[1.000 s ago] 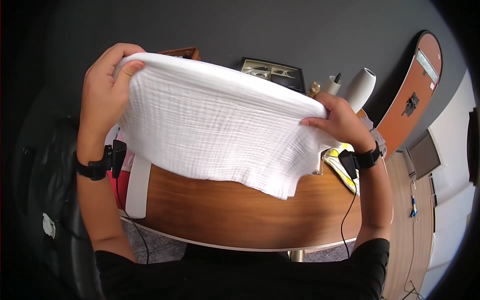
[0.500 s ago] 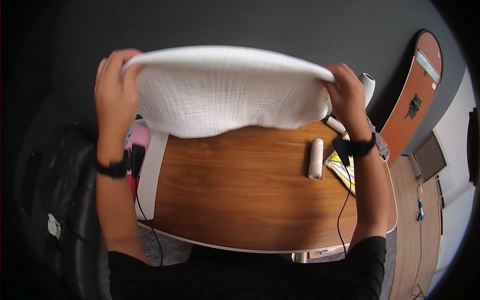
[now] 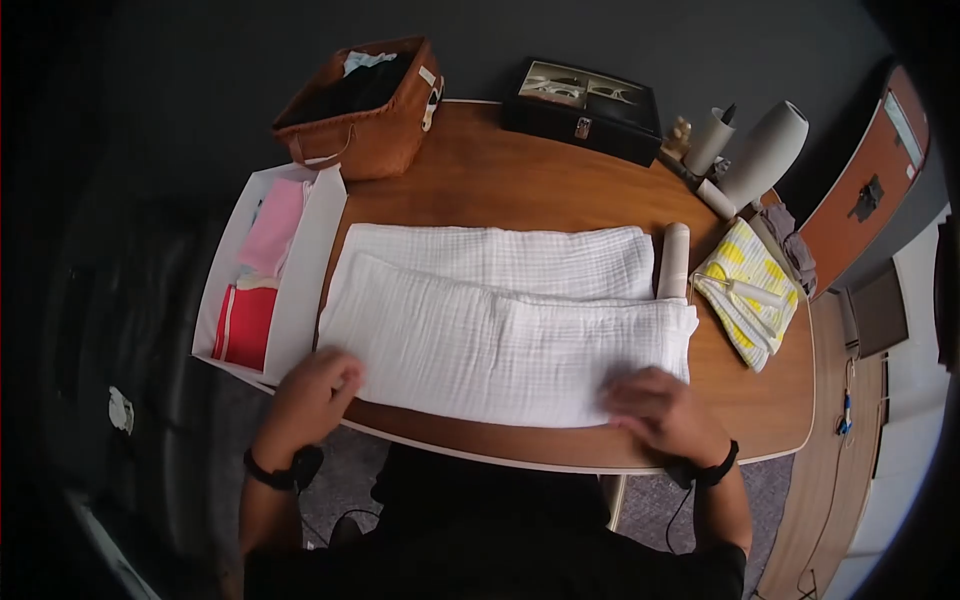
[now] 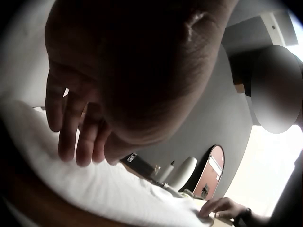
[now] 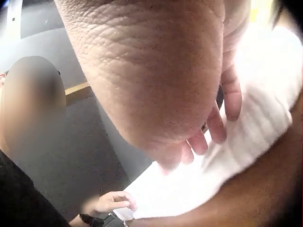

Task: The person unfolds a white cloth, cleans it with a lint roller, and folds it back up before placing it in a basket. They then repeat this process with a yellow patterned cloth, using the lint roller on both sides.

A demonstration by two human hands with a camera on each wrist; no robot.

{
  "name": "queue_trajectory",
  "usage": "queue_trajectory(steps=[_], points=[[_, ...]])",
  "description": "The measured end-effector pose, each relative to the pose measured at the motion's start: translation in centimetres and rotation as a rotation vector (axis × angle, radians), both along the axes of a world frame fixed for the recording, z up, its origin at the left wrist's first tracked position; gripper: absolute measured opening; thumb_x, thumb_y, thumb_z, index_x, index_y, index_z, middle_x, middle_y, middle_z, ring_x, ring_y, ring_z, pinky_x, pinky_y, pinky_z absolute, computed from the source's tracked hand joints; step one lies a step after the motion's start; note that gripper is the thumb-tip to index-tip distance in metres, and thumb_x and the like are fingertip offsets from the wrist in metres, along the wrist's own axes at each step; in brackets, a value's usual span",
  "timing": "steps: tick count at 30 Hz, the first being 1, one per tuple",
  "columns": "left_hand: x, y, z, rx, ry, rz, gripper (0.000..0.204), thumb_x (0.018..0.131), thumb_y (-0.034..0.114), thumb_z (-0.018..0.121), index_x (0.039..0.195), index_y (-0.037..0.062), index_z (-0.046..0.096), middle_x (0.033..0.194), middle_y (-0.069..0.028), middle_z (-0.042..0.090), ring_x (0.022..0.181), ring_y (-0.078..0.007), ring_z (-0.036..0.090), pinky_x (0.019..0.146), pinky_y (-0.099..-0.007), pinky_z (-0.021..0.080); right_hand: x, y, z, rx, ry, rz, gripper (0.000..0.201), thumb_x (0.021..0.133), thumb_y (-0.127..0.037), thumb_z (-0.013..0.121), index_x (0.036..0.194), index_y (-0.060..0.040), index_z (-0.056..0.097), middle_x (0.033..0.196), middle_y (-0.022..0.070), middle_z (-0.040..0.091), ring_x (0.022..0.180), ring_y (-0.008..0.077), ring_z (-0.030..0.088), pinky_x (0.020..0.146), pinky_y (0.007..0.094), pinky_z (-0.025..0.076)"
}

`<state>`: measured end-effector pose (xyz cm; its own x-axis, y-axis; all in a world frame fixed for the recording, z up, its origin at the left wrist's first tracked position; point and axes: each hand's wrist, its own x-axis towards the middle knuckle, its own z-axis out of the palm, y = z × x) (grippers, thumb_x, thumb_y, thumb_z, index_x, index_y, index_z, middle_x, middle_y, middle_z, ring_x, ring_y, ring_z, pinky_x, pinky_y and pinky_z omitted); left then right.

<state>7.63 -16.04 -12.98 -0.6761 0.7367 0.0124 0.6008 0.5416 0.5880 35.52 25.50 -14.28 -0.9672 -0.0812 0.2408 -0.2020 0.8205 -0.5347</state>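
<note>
The white crinkled cloth [image 3: 500,340] lies spread on the wooden table, folded over with its upper layer offset toward the front edge. At its front left corner is the left hand [image 3: 318,392], fingers loosely bent and holding nothing. Over the front right part of the cloth hovers the right hand [image 3: 665,412], slightly blurred. Relaxed, spaced fingers of the left hand [image 4: 90,113] show above the cloth [image 4: 113,189] in the left wrist view. The right wrist view has the fingers of the right hand [image 5: 203,127] hanging loosely over the cloth [image 5: 255,123]; whether they touch it I cannot tell.
A white box [image 3: 308,270] with pink and red cloths stands left, a brown basket [image 3: 395,130] behind it. At the back are a black glasses case [image 3: 590,135] and a grey vase [image 3: 768,150]. A pale roller [image 3: 675,255] and a yellow-white cloth [image 3: 745,330] lie right.
The cloth, earlier held up by both hands, has come down onto the table and been let go. Both hands have moved down toward the front edge, and the basket and glasses case are now uncovered.
</note>
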Motion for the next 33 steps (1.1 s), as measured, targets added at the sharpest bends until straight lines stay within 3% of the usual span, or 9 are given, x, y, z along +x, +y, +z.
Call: queue_trajectory(steps=[3,8,11,17,20,24,26,27,33], points=[[-3.0,2.8,0.2,0.117,0.175,-0.070,0.014,0.101,0.010,0.068,0.111,-0.0002,0.066,0.113,-0.0178,0.067,0.110,-0.0399,0.066,0.097,-0.0452,0.054,-1.8,1.9,0.4,0.111,0.114,-0.166,0.011,0.089,-0.008,0.084,0.099,-0.0048,0.080,0.111,0.0117,0.075,0.107,0.0326,0.069,0.093,0.0439,0.058],[-8.8,8.1,-2.4,0.110,0.287,-0.183,0.035,0.098,0.011,0.073,0.132,0.0031,0.067,0.139,-0.0190,0.063,0.131,-0.0390,0.058,0.117,-0.0454,0.042,-5.9,5.5,0.5,0.342,0.006,-0.357,0.039,0.088,-0.026,0.086,0.121,-0.0086,0.075,0.117,0.0117,0.074,0.117,0.0343,0.067,0.105,0.0487,0.049],[-10.4,8.6,-3.5,-0.189,0.375,-0.170,0.042,0.096,0.015,0.075,0.136,0.0052,0.066,0.136,-0.0192,0.063,0.132,-0.0378,0.056,0.122,-0.0484,0.035,-6.7,6.0,1.1,0.382,-0.196,-0.349,0.043,0.088,-0.030,0.086,0.122,-0.0077,0.074,0.120,0.0123,0.074,0.116,0.0355,0.067,0.109,0.0505,0.044],[-11.4,8.0,-2.3,-0.285,0.476,-0.210,0.030,0.092,0.019,0.080,0.115,0.0022,0.071,0.117,-0.0151,0.066,0.122,-0.0405,0.059,0.113,-0.0515,0.041,-6.9,6.5,3.2,0.202,-0.272,-0.277,0.039,0.087,-0.026,0.088,0.117,-0.0033,0.074,0.109,0.0143,0.074,0.104,0.0365,0.070,0.098,0.0437,0.051],[-9.1,7.3,1.6,-0.121,0.369,-0.038,0.021,0.091,0.016,0.079,0.098,-0.0001,0.068,0.112,-0.0186,0.066,0.112,-0.0436,0.062,0.101,-0.0511,0.049,-7.3,7.5,6.1,0.076,-0.250,-0.196,0.038,0.087,-0.021,0.090,0.115,-0.0016,0.074,0.103,0.0154,0.074,0.095,0.0360,0.072,0.087,0.0406,0.056],[-8.9,5.3,5.1,-0.160,0.552,0.106,0.022,0.091,0.014,0.078,0.097,-0.0014,0.065,0.103,-0.0209,0.067,0.103,-0.0439,0.065,0.091,-0.0530,0.051,-9.4,9.9,8.2,-0.094,-0.285,-0.148,0.040,0.090,-0.024,0.090,0.117,0.0004,0.074,0.098,0.0166,0.076,0.087,0.0303,0.073,0.080,0.0382,0.057],[-10.4,5.2,6.5,-0.217,0.596,0.114,0.021,0.091,0.013,0.077,0.097,-0.0014,0.063,0.100,-0.0210,0.068,0.103,-0.0429,0.065,0.092,-0.0538,0.050,-11.9,10.8,8.3,0.083,-0.207,-0.177,0.039,0.092,-0.025,0.089,0.118,0.0003,0.073,0.098,0.0170,0.077,0.084,0.0300,0.073,0.080,0.0376,0.057],[-11.8,5.2,5.9,-0.230,0.605,0.081,0.021,0.092,0.017,0.076,0.099,0.0005,0.065,0.101,-0.0198,0.070,0.104,-0.0422,0.066,0.091,-0.0546,0.050,-13.4,10.9,8.0,0.008,-0.245,-0.229,0.039,0.094,-0.029,0.086,0.119,-0.0004,0.074,0.103,0.0183,0.078,0.086,0.0326,0.074,0.080,0.0396,0.057],[-18.2,7.3,0.2,-0.561,0.578,0.031,0.019,0.094,0.025,0.077,0.104,0.0090,0.074,0.104,-0.0102,0.075,0.105,-0.0349,0.070,0.093,-0.0497,0.048,-20.7,13.8,1.4,0.233,-0.289,-0.255,0.037,0.099,-0.028,0.077,0.123,0.0003,0.073,0.111,0.0196,0.077,0.098,0.0380,0.075,0.090,0.0443,0.058]])
